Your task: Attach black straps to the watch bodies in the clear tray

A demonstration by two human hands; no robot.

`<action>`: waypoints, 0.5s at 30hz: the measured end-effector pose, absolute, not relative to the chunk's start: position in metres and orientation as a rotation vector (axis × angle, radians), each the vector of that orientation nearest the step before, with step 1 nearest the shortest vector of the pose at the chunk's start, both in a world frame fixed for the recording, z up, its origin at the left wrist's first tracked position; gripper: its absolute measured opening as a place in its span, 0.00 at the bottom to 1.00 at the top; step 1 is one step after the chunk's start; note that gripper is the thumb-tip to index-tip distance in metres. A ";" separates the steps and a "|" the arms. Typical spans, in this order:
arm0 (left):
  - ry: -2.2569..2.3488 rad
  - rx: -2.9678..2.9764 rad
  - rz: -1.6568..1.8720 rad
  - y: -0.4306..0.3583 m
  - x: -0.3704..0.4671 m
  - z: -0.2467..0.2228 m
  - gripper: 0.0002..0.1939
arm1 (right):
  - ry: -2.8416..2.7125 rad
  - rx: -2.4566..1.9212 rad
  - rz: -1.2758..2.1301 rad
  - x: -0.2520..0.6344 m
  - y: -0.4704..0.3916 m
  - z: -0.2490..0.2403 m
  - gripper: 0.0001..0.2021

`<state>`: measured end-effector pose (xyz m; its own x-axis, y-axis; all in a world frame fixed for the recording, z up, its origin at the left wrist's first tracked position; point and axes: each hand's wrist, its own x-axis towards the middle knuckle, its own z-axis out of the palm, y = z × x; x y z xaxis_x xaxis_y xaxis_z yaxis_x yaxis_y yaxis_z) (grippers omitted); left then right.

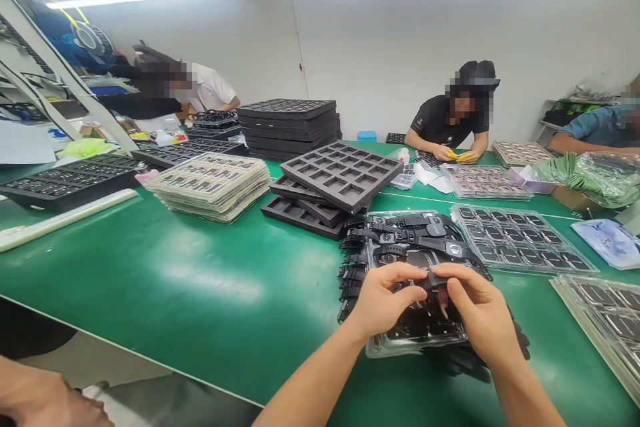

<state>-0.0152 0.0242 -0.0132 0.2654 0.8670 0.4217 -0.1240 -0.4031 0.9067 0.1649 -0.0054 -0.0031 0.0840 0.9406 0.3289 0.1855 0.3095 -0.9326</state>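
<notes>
My left hand (383,297) and my right hand (483,310) meet over a clear plastic tray (393,349). Between their fingertips is a black smartwatch (433,282), pinched from both sides; the fingers cover much of it. Several black strapped watches (427,225) lie across the back of the tray. More black straps (350,280) hang over its left edge, and some dark straps show under my right hand. The tray's front part is partly hidden by my hands.
Black foam trays (345,177) are stacked behind the watches, beside pale tray stacks (210,183). To the right lie trays of black watch faces (523,240) and another tray stack (600,320). Co-workers sit across the green table (200,280); another person's hand (47,390) shows at lower left.
</notes>
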 end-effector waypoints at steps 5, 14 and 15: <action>0.617 2.238 1.797 0.026 -0.016 -0.014 0.09 | -1.522 -1.171 0.866 0.156 -0.012 0.006 0.11; 0.646 2.706 2.217 0.022 -0.020 -0.020 0.15 | -1.407 -1.097 0.993 0.157 -0.010 0.013 0.08; 0.651 2.706 2.234 0.022 -0.020 -0.020 0.14 | -1.393 -1.090 0.990 0.156 -0.011 0.013 0.08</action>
